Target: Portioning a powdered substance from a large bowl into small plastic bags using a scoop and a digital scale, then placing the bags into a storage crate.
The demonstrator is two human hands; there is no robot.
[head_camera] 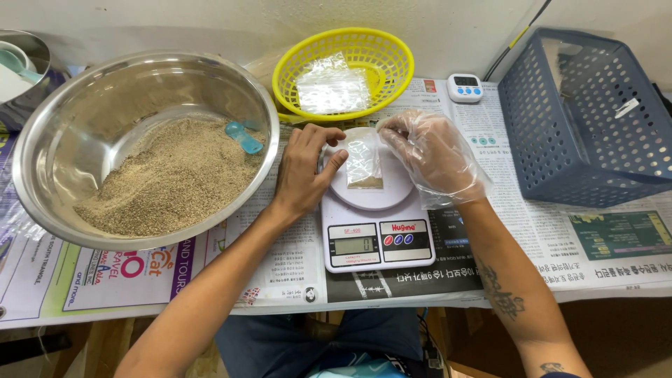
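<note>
- Nearest, a white digital kitchen scale [376, 241] sits on newspaper [616, 245].
- On its round platform lies a small clear plastic bag [364, 162] with a thin layer of brown grain at its near end.
- The bare left hand [302, 168] pinches the bag's left edge with thumb and curled fingers; the gloved right hand [435, 157] pinches its top right corner.
- Judgement: the bag's mouth is best held level so no grain spills.
- Left, a steel bowl [63, 119] holds grain and a blue scoop [243, 137].
- Farther, 1 yellow basket [343, 73], 1 timer [465, 88], 1 blue crate [584, 115].
</note>
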